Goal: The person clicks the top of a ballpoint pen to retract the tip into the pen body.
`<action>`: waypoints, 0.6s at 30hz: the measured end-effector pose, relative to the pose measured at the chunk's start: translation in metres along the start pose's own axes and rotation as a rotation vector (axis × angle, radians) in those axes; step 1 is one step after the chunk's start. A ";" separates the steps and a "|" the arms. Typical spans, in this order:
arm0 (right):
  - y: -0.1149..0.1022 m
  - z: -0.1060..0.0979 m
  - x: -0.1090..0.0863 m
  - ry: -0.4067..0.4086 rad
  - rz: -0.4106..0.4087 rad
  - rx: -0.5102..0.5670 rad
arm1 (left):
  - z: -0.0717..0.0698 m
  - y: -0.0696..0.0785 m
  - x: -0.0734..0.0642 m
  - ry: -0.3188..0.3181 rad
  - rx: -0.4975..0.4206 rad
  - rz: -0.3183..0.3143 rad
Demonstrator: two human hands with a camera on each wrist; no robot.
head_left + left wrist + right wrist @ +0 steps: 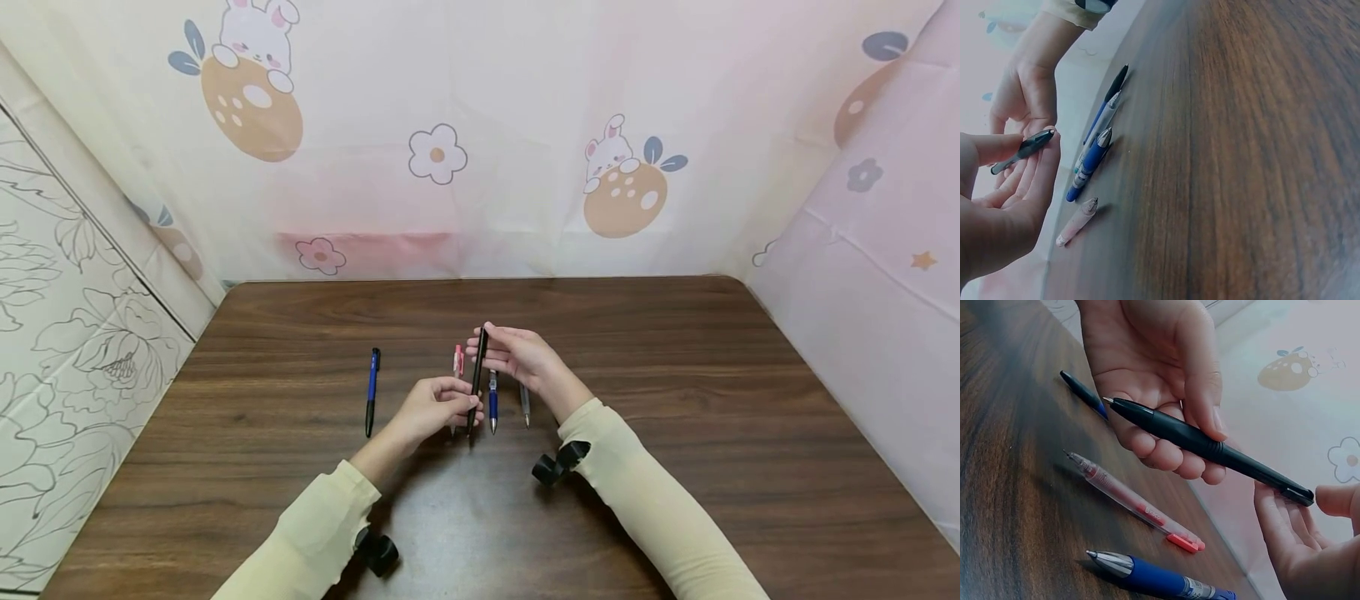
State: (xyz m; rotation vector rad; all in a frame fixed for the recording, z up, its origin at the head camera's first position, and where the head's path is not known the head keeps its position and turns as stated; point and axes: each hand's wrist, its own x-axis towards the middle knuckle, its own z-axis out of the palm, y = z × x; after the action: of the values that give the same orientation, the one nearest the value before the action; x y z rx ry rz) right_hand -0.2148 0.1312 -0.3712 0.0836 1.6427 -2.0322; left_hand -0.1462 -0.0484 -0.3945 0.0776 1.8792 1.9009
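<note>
My left hand (431, 408) pinches a black retractable pen (480, 358) between thumb and fingers around its grip section. The pen is held up at a slant over the table, its metal tip towards me and showing in the right wrist view. At the clip end is my right hand (528, 358): the thumb is right at the pen's end, and the extended fingers lie under the clip. Below the hands lie a pink-red pen (1154, 512), a blue pen with a silver tip (492, 408) and a clear grey pen (525, 404), partly covered by the right hand.
A blue pen with black ends (372, 392) lies to the left on the brown wooden table (300, 500). Past the clear pen, another blue pen with a black tip (1117, 81) shows in the left wrist view. A patterned curtain (517, 200) hangs behind the table.
</note>
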 end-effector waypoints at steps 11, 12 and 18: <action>0.002 -0.003 0.005 -0.201 0.054 0.084 | -0.001 -0.001 -0.001 -0.034 -0.006 -0.009; 0.002 -0.004 0.006 -0.210 0.058 0.096 | -0.001 -0.001 -0.001 -0.036 -0.008 -0.011; 0.000 -0.004 0.009 -0.250 0.101 0.155 | -0.002 -0.002 -0.001 -0.043 -0.019 -0.009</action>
State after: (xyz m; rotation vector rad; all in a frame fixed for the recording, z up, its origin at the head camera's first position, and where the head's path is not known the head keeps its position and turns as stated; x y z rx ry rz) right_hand -0.2239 0.1319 -0.3757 -0.0312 1.3031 -2.0003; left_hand -0.1458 -0.0510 -0.3960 0.1022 1.8300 1.8959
